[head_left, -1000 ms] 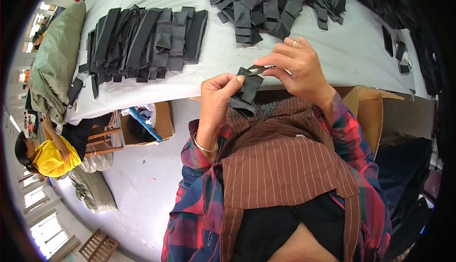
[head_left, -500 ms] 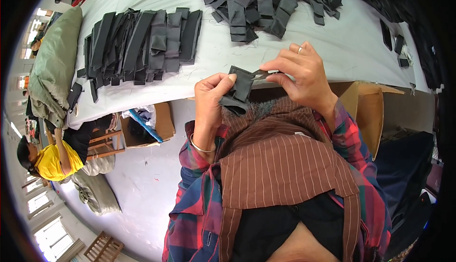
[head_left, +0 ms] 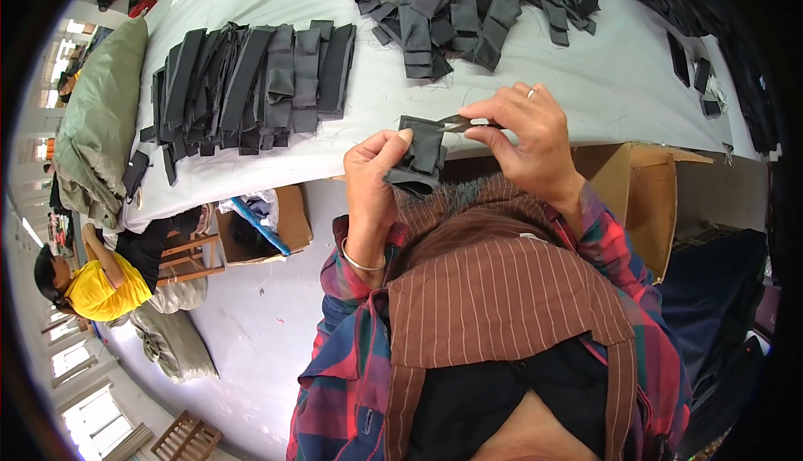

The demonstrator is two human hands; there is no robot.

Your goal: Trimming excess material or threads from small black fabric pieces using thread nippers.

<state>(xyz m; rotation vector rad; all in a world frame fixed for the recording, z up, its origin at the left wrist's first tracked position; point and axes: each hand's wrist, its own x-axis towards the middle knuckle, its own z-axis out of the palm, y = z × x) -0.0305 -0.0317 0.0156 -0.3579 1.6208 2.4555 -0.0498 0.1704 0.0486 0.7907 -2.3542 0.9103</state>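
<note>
My left hand (head_left: 370, 178) pinches a dark grey fabric strip (head_left: 425, 150) between thumb and fingers, its lower end folded into a loop. In my right hand (head_left: 532, 141) is a pair of thread snips (head_left: 459, 124), held between thumb and fingers. The snips' blades point left and meet the upper right edge of the strip; I cannot tell whether a thread lies between them. Both hands are just over the front edge of the white-covered table (head_left: 376, 84).
Dark strips lie in a neat row (head_left: 251, 84) at the table's left, with a loose heap (head_left: 456, 9) farther back. A stuffed green sack (head_left: 104, 126) borders the left end. Below stand cardboard boxes (head_left: 293, 218). A person in a yellow top (head_left: 109, 285) is at far left.
The snips have moved slightly left, so their blades now reach the fabric strip's edge. My left hand keeps its grip on the strip. The person at left has shifted their arms.
</note>
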